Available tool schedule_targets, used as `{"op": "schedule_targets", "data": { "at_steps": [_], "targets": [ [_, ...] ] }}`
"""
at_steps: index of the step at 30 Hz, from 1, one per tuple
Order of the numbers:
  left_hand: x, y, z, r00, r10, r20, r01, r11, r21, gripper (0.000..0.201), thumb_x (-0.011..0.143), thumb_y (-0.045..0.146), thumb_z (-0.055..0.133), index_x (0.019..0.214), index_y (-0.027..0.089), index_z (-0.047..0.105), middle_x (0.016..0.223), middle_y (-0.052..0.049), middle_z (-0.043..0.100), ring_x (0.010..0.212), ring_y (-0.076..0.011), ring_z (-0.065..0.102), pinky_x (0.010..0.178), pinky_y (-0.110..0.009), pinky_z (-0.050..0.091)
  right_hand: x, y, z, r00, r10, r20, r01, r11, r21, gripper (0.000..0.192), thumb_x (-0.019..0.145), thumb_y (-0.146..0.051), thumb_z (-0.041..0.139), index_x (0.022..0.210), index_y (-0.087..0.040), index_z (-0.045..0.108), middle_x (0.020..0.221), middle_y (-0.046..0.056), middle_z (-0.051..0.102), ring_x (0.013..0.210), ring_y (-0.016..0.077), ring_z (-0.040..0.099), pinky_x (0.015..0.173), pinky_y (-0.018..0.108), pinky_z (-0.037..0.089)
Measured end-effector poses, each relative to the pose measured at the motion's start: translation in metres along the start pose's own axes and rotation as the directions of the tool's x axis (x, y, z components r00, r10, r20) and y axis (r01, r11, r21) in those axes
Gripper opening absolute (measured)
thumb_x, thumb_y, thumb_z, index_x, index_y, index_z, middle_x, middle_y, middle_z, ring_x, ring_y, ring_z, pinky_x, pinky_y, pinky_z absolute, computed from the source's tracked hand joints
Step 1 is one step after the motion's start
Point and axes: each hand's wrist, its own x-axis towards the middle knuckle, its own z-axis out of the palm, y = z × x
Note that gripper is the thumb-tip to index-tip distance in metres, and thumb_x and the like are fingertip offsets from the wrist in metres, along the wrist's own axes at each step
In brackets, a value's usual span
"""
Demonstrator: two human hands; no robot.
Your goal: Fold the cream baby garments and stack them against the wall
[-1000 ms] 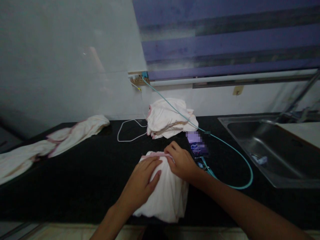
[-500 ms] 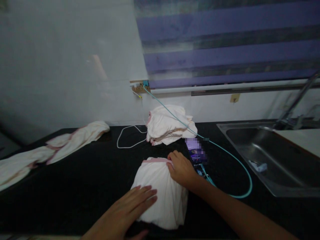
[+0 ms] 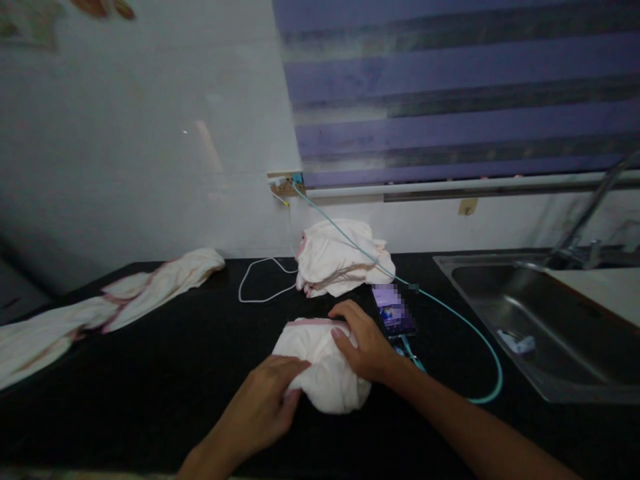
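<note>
A folded white cloth with pink trim lies bunched on the black countertop in front of me, its pink edge on the far side. My left hand grips its near left side, thumb below and fingers curled over the fabric. On the right, my right hand holds the far right corner, with the thumb on top and the fingers around the far edge. Some of the fingertips are hidden by the cloth.
Behind sits a stack of folded white cloths, crossed by a teal cable. A phone lies beside my right hand. Another white cloth stretches along the left. The steel sink is at right; a white cable loops behind.
The near part of the cloth has been folded away from me, making the bundle shorter. My left hand has gone from lying flat on it to gripping its side.
</note>
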Motion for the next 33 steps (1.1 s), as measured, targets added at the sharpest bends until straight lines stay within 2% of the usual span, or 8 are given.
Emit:
{"op": "schedule_targets", "data": {
  "at_steps": [3,5,10,12,19,25,30,33],
  "targets": [
    [0.018,-0.001,-0.012,0.976,-0.211,0.052,0.217,0.958,-0.187,0.024,0.082,0.023,0.056,0.086,0.019,0.079,0.091,-0.008,0.078,0.088,-0.0269,0.071,0.084,-0.039,0.055,-0.002,-0.002,-0.003,0.989,-0.072,0.129,0.046,0.979,0.199,0.044,0.101,-0.051,0.043,0.116,-0.015,0.063,0.113,0.012,0.067,0.105,0.0231,0.061,0.096,0.038,0.047],
    [0.027,-0.011,-0.020,0.932,-0.338,0.129,0.360,0.842,-0.401,0.019,0.079,0.030,0.062,0.076,0.017,0.076,0.078,-0.006,0.076,0.074,-0.0231,0.068,0.070,-0.031,0.052,-0.003,-0.002,-0.002,0.978,-0.052,0.203,-0.019,0.943,0.333,0.059,0.100,-0.065,0.038,0.118,-0.015,0.065,0.111,0.011,0.069,0.101,0.0232,0.063,0.092,0.038,0.048],
    [0.040,-0.040,-0.038,0.758,-0.441,0.481,0.624,0.274,-0.732,0.027,0.060,0.030,0.079,0.078,0.010,0.077,0.070,-0.008,0.075,0.055,-0.0173,0.064,0.054,-0.024,0.046,-0.001,-0.001,0.007,0.918,0.207,0.338,-0.351,0.821,0.451,0.071,0.070,-0.064,0.081,0.121,-0.016,0.069,0.108,0.008,0.073,0.092,0.0226,0.066,0.083,0.034,0.053],
    [0.042,-0.045,-0.044,0.713,-0.467,0.524,0.645,0.144,-0.750,0.029,0.055,0.027,0.081,0.079,0.009,0.078,0.072,-0.009,0.076,0.057,-0.0200,0.067,0.055,-0.027,0.050,0.001,-0.002,0.010,0.890,0.286,0.355,-0.436,0.761,0.481,0.066,0.063,-0.052,0.090,0.116,-0.016,0.072,0.109,0.008,0.075,0.092,0.0228,0.068,0.085,0.035,0.054],
    [0.041,-0.034,-0.032,0.662,-0.644,0.383,0.478,-0.031,-0.878,0.048,0.071,0.050,0.082,0.108,0.019,0.077,0.094,-0.009,0.080,0.097,-0.0319,0.076,0.092,-0.043,0.060,0.007,0.003,0.011,0.864,0.416,0.282,-0.480,0.515,0.710,0.051,0.060,-0.047,0.092,0.097,-0.016,0.077,0.103,0.007,0.078,0.092,0.0231,0.073,0.093,0.040,0.055],
    [0.019,-0.021,-0.009,0.761,-0.506,0.407,0.360,-0.192,-0.913,0.088,0.082,0.077,0.059,0.145,0.015,0.057,0.116,-0.017,0.077,0.118,-0.0378,0.069,0.108,-0.053,0.051,0.005,0.013,0.021,0.774,0.615,0.152,-0.530,0.496,0.688,0.052,0.058,-0.050,0.093,0.093,-0.013,0.078,0.099,0.012,0.079,0.087,0.0268,0.075,0.087,0.043,0.058],
    [0.005,-0.009,0.002,0.616,-0.592,0.519,0.478,-0.243,-0.844,0.100,0.072,0.048,0.087,0.154,0.015,0.042,0.123,-0.018,0.074,0.117,-0.0372,0.069,0.103,-0.049,0.057,0.000,0.013,0.033,0.767,0.638,0.064,-0.522,0.563,0.641,0.052,0.065,-0.054,0.088,0.095,-0.013,0.078,0.102,0.013,0.079,0.093,0.0301,0.074,0.086,0.044,0.058],
    [0.008,0.000,0.003,0.604,-0.622,0.498,0.503,-0.187,-0.844,0.096,0.076,0.036,0.087,0.157,0.018,0.037,0.126,-0.017,0.073,0.112,-0.0346,0.072,0.101,-0.046,0.059,-0.001,0.011,0.036,0.795,0.605,0.057,-0.503,0.602,0.620,0.052,0.068,-0.055,0.086,0.097,-0.013,0.078,0.102,0.013,0.079,0.095,0.0307,0.074,0.087,0.044,0.059]
  ]
}}
